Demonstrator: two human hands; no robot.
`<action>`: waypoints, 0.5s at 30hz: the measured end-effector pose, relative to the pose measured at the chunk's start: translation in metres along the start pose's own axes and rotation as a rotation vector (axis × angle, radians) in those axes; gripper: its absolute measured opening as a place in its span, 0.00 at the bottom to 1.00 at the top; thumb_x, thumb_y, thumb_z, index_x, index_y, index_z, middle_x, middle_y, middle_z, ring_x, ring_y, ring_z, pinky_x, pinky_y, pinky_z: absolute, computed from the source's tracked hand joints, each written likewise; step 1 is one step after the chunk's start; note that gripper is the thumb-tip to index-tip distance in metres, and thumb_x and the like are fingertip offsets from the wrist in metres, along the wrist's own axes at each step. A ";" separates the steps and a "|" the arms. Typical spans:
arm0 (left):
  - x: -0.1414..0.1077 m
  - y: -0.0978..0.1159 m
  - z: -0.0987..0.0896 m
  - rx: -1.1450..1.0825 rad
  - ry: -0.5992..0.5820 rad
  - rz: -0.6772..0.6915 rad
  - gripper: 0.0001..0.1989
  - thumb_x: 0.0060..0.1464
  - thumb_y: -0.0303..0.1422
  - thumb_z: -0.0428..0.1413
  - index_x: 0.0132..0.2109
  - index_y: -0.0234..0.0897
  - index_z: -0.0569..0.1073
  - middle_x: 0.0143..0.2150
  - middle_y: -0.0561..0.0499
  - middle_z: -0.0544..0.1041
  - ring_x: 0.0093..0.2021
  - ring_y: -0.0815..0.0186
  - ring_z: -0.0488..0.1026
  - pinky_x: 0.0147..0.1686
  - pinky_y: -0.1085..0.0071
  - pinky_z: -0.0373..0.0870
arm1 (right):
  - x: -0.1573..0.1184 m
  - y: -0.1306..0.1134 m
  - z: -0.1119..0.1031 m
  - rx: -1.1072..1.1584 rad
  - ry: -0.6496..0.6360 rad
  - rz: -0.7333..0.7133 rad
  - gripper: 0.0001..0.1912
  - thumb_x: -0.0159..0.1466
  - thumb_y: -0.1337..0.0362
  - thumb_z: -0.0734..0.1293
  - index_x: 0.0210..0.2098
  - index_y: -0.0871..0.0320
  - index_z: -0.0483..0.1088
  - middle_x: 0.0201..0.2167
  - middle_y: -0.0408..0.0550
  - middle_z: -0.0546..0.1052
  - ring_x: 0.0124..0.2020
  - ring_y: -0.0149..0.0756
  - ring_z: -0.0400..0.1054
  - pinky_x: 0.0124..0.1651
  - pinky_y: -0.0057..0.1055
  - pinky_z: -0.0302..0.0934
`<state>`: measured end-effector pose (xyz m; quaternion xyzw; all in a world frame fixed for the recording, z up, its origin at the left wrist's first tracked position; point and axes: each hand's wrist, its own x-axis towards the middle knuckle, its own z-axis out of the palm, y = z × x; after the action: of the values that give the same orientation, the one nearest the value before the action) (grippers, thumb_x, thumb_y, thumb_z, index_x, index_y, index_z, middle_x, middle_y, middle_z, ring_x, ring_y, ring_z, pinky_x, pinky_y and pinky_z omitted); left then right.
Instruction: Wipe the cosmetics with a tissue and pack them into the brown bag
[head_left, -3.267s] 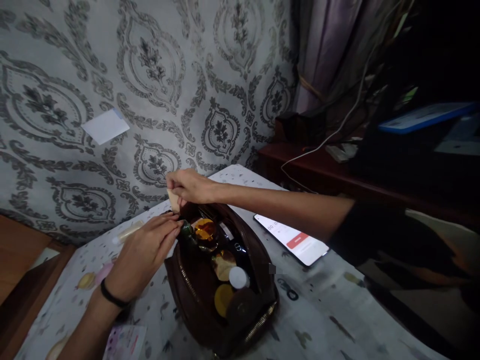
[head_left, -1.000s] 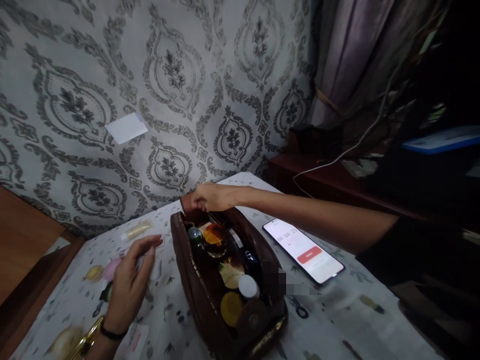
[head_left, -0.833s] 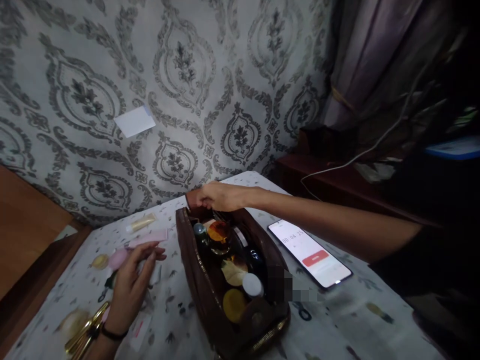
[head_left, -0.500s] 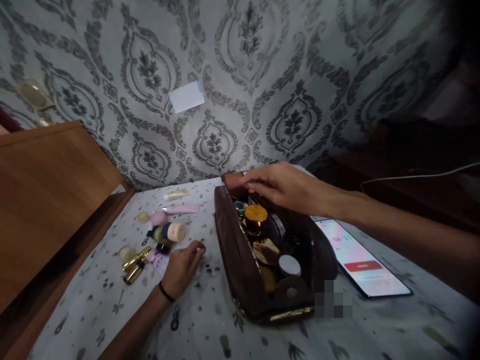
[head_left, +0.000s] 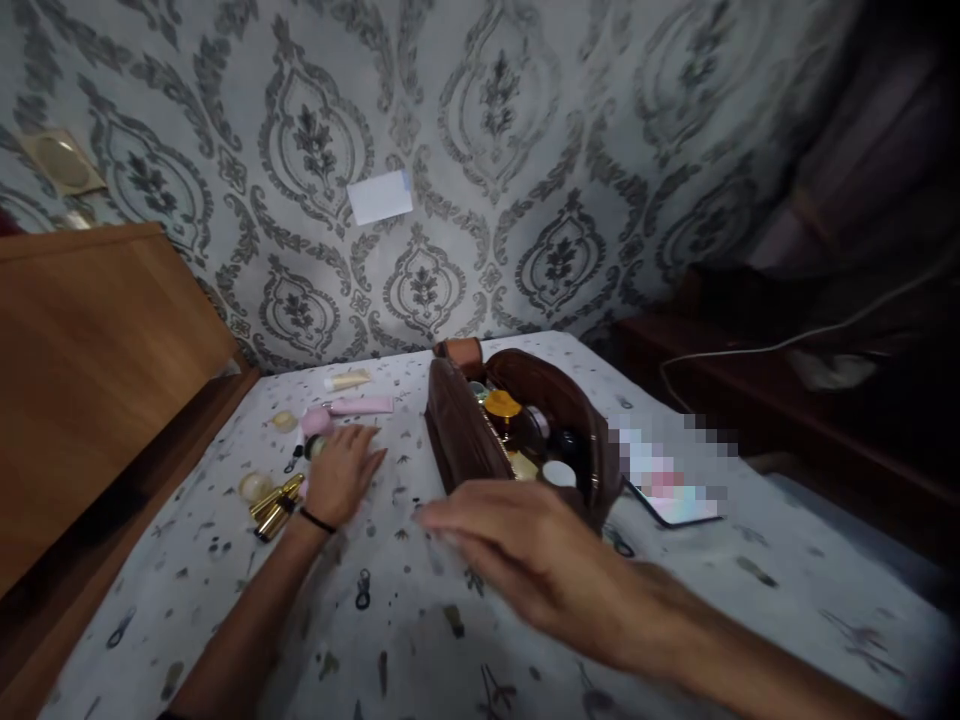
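A brown zip bag [head_left: 461, 430] stands open on the patterned cloth, holding an amber-capped jar [head_left: 502, 405], a white-lidded container [head_left: 559, 474] and other cosmetics. My right hand [head_left: 525, 560] is in front of the bag's near end, blurred, fingers extended toward the left; nothing shows in it. At the left, my left hand [head_left: 341, 475] lies over the small bottles, fingers spread and partly covering them. Around it are a pink sponge [head_left: 316, 420], a pink tube [head_left: 362, 405] and gold tubes [head_left: 277, 505]. Whatever lies beneath its palm is hidden.
A phone [head_left: 675, 500] lies to the right of the bag, partly pixelated. Behind the cloth-covered surface [head_left: 405, 640] rises a patterned wall. A wooden panel [head_left: 97, 370] borders the left side, and a pale cable [head_left: 780, 348] runs at the right.
My right hand has moved from the bag's far end to in front of its near end. My left hand has shifted up and left over the bottles. The camera view has shifted slightly.
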<state>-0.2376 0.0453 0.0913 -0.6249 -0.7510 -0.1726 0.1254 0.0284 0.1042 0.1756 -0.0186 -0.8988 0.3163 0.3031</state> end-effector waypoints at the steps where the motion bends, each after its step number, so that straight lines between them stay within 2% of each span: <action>1: 0.006 -0.008 -0.004 0.079 -0.043 0.012 0.18 0.63 0.39 0.52 0.56 0.36 0.70 0.55 0.38 0.74 0.58 0.49 0.68 0.55 0.54 0.66 | -0.005 -0.001 0.016 0.047 -0.037 0.018 0.15 0.70 0.66 0.59 0.49 0.54 0.76 0.42 0.48 0.82 0.43 0.36 0.77 0.47 0.29 0.68; 4: 0.022 -0.027 -0.007 0.229 -0.283 0.033 0.25 0.57 0.36 0.58 0.61 0.37 0.67 0.61 0.36 0.70 0.64 0.45 0.62 0.58 0.52 0.64 | -0.013 0.002 0.059 0.158 -0.125 0.126 0.16 0.69 0.66 0.60 0.49 0.57 0.77 0.42 0.51 0.82 0.43 0.37 0.77 0.48 0.29 0.67; 7: 0.032 -0.032 -0.004 0.254 -0.407 0.061 0.25 0.52 0.32 0.60 0.58 0.38 0.71 0.57 0.37 0.74 0.59 0.45 0.69 0.52 0.51 0.69 | -0.014 0.012 0.093 0.212 -0.181 0.221 0.17 0.67 0.66 0.60 0.50 0.58 0.77 0.43 0.54 0.82 0.45 0.40 0.77 0.50 0.30 0.67; 9: 0.037 -0.031 -0.003 0.256 -0.409 0.083 0.23 0.51 0.30 0.60 0.55 0.38 0.73 0.53 0.38 0.76 0.54 0.45 0.72 0.48 0.52 0.71 | -0.010 0.021 0.110 0.261 -0.165 0.290 0.16 0.65 0.67 0.62 0.48 0.58 0.78 0.39 0.52 0.83 0.42 0.40 0.78 0.48 0.31 0.67; 11: 0.039 -0.028 -0.006 0.257 -0.391 0.092 0.20 0.51 0.29 0.58 0.53 0.39 0.75 0.50 0.40 0.77 0.52 0.46 0.73 0.46 0.54 0.71 | -0.006 0.032 0.125 0.379 -0.117 0.412 0.15 0.63 0.68 0.63 0.46 0.58 0.78 0.33 0.49 0.82 0.37 0.39 0.78 0.41 0.29 0.69; 13: 0.038 -0.025 -0.014 0.257 -0.348 0.086 0.19 0.54 0.31 0.56 0.54 0.39 0.73 0.52 0.40 0.76 0.54 0.47 0.71 0.45 0.56 0.71 | -0.004 0.045 0.137 0.569 -0.044 0.561 0.14 0.62 0.67 0.64 0.45 0.59 0.77 0.30 0.47 0.80 0.30 0.36 0.77 0.33 0.27 0.68; 15: 0.034 -0.020 -0.025 0.212 -0.254 0.071 0.19 0.58 0.34 0.53 0.57 0.41 0.71 0.55 0.42 0.74 0.57 0.50 0.69 0.48 0.58 0.70 | -0.003 0.057 0.145 0.732 0.035 0.649 0.14 0.62 0.65 0.64 0.47 0.59 0.74 0.32 0.47 0.78 0.28 0.34 0.75 0.28 0.26 0.66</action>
<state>-0.2644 0.0625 0.1254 -0.6509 -0.7524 -0.0073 0.1008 -0.0588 0.0678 0.0513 -0.1951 -0.6713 0.6893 0.1905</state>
